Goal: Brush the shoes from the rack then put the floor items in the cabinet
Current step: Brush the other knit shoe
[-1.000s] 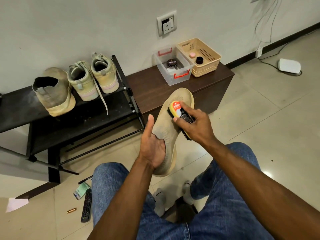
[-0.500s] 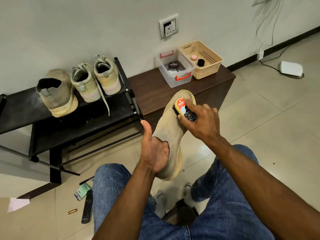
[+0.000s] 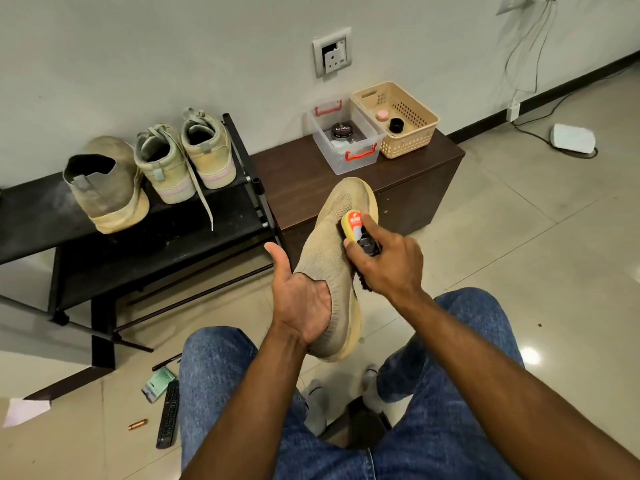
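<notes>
A tan knit slip-on shoe (image 3: 329, 251) is held up in front of me, toe pointing away. My left hand (image 3: 299, 299) has its fingers inside the shoe's opening, thumb sticking up outside. My right hand (image 3: 384, 261) grips a yellow-topped shoe brush (image 3: 356, 230) with dark bristles pressed against the shoe's right side. On the black shoe rack (image 3: 156, 233) stand the matching tan shoe (image 3: 104, 185) and a pair of pale green sneakers (image 3: 183, 157). The brown low cabinet (image 3: 301, 174) sits right of the rack. On the floor lie a black remote (image 3: 168, 414), a green packet (image 3: 157, 384), a pen (image 3: 166, 362) and a small copper cylinder (image 3: 138, 425).
On the cabinet stand a clear plastic box (image 3: 346, 136) with a polish tin and a beige basket (image 3: 398, 119) with small jars. A white paper (image 3: 26, 410) lies at the lower left floor, a white device (image 3: 573, 138) with cables at the far right. My knees in jeans fill the foreground.
My right hand slid the brush along the shoe's side, first toward the toe and then slightly back toward me. My left hand kept hold of the shoe.
</notes>
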